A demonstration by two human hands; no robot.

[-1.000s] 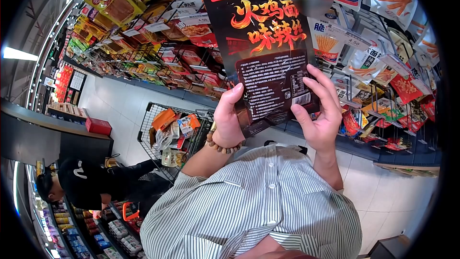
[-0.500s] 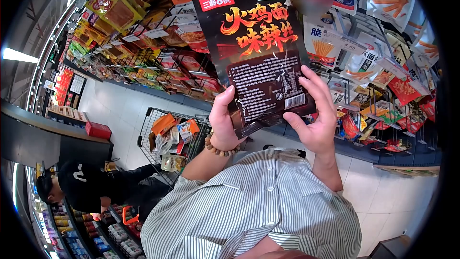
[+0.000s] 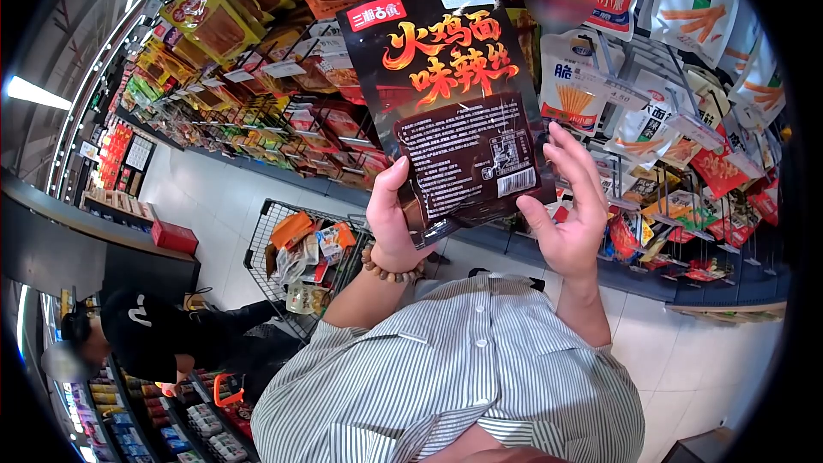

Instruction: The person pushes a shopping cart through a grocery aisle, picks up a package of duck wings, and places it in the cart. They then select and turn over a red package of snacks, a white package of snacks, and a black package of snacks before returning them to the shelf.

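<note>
A black snack packet (image 3: 463,133) with flame-coloured lettering and a barcode hangs tilted in front of my chest, its printed back facing me. My left hand (image 3: 396,210) grips its lower left edge, thumb on the front and the other fingers hidden behind. On the opposite side my right hand (image 3: 573,210) is open, fingers apart, fingertips right at the packet's edge and the thumb overlapping its lower corner. A beaded bracelet (image 3: 390,273) circles my left wrist.
Hanging snack bags (image 3: 570,81) fill the racks ahead and to the right. A shopping cart (image 3: 273,279) with several packages stands left of me. Beyond it, a person in black (image 3: 163,339) leans by shelves with an orange-handled basket (image 3: 227,390).
The packet has shifted slightly left in my left hand. My right hand has loosened and moved a little away from its right edge. The person in black has moved slightly.
</note>
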